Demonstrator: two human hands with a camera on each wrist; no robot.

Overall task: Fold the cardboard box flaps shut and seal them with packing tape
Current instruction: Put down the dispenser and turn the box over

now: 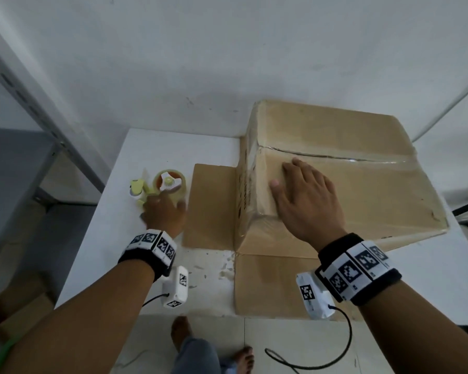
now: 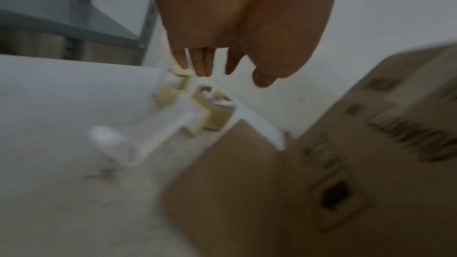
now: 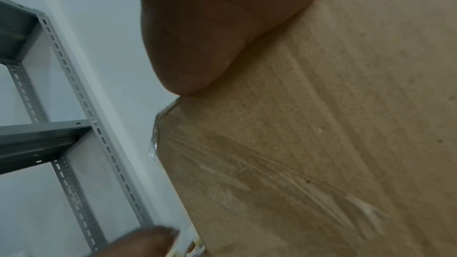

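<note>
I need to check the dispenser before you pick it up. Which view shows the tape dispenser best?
The head view: the tape dispenser lies sharp on the white table, by the left hand. The left wrist view shows it closer but blurred. The right wrist view catches only a sliver at its bottom edge.

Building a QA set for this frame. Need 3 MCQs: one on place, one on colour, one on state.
1. Where is the tape dispenser?
A. on the box
B. on the table, left of the box
C. on the floor

2. The dispenser frame's colour?
A. red
B. black
C. pale yellow-green

3. The right hand?
A. flat on the cardboard box
B. gripping the dispenser
C. hanging free

Key: B, it lies beside the left hand; C, head view shows it; A, fingers spread on the taped top.
</note>
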